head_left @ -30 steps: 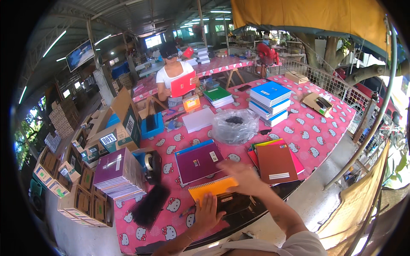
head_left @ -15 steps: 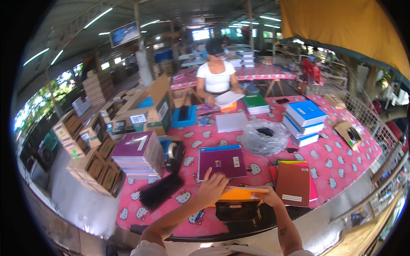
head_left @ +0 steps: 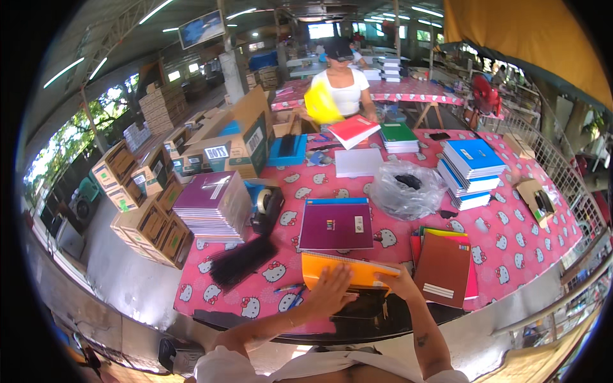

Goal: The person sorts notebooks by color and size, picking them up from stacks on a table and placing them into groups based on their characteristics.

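Note:
Near the table's front edge, an orange notebook (head_left: 364,270) is tilted with its broad cover facing me. My left hand (head_left: 332,288) lies flat against its lower left part, fingers stretched out. My right hand (head_left: 398,281) grips its right end, thumb on the cover. Just beyond lies a purple notebook (head_left: 335,230), with a blue edge showing behind it. Below the orange notebook is a black case (head_left: 363,306), partly hidden by it and my hands. Several pens (head_left: 295,292) lie left of my left hand.
Left are a purple notebook stack (head_left: 211,207), a tape dispenser (head_left: 267,207), a black-bristled brush (head_left: 244,263) and cartons (head_left: 236,150). Right are a brown notebook (head_left: 442,268) on coloured ones, a plastic bag (head_left: 408,191) and blue notebooks (head_left: 469,169). Opposite, a co-worker (head_left: 345,89) handles notebooks.
The orange notebook has tipped so more of its cover shows. My left hand has gone from its upper edge to flat on the cover. The co-worker now holds up a blurred yellow notebook.

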A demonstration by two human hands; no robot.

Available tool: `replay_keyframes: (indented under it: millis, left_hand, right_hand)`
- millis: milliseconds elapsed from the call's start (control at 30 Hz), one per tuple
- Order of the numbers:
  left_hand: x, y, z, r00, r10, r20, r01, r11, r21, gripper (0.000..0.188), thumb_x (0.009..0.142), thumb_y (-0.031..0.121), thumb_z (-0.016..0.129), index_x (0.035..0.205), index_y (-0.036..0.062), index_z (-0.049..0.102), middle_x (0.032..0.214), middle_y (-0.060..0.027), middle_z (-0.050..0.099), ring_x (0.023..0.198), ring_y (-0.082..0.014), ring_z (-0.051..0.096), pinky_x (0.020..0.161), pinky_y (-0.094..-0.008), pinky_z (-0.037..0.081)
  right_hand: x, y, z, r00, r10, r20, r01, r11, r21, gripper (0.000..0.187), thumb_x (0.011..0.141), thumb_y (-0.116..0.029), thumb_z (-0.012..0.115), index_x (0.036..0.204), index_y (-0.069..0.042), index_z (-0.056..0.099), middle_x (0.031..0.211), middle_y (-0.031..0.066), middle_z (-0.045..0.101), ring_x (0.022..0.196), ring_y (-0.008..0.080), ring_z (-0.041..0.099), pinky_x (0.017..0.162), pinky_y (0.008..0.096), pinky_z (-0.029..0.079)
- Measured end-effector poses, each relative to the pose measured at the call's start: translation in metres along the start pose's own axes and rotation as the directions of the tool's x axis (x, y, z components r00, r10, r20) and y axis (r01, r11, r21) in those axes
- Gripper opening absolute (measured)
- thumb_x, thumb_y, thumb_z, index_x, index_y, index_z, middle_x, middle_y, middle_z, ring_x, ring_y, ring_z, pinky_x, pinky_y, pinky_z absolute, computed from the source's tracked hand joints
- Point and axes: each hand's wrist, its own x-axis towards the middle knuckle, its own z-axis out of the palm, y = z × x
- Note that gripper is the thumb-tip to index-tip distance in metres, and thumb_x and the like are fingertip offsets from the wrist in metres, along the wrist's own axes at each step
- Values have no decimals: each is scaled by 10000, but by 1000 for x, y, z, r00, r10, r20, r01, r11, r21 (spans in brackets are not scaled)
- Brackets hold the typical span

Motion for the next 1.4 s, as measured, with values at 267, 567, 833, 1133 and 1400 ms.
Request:
replay_keyframes:
  millis: [267,567,833,1133,1400]
  left_hand:
    - [-5,-11,27,992,121,46,-121,993,13,735,1006,491,442,1477,-68,373,1549,-263,370,1456,-422,331,1155,-639,232]
    - [68,0,-23,994,-22,110,-27,904,427,727,990,511,488,1448,-50,423,1520,-235,414,1423,-378,382,1128,-602,317]
    - [85,-17,17,973,131,-192,-104,984,143,752,983,517,486,1466,-54,413,1553,-247,389,1472,-362,342,1163,-601,256]
    - [94,-1,-2,994,86,-74,-78,992,99,791,969,541,512,1474,-58,400,1546,-267,385,1481,-397,313,1179,-598,212]
    - [100,29,3,988,120,-97,-128,989,-77,771,967,498,544,1490,-39,365,1571,-273,337,1462,-432,320,1167,-612,235]
  right_hand:
    - [6,-4,-2,1000,-28,13,28,1000,-13,411,927,-91,725,1307,36,635,1145,40,705,1014,94,600,902,259,500]
    - [-1,-7,-3,991,134,-12,-134,990,-38,375,929,-148,737,1267,-1,673,956,-4,697,826,45,568,704,224,487]
    - [0,0,0,994,108,8,-107,993,-56,331,935,-115,707,1250,-17,683,966,12,716,842,68,597,741,258,511]
    - [0,-1,7,993,116,-14,-117,982,-148,220,931,-67,679,1147,-24,695,971,3,700,904,65,595,805,268,508]
    - [-3,11,-7,1000,12,9,-10,979,-204,298,916,-74,685,1199,16,660,1104,66,714,999,128,630,887,310,520]
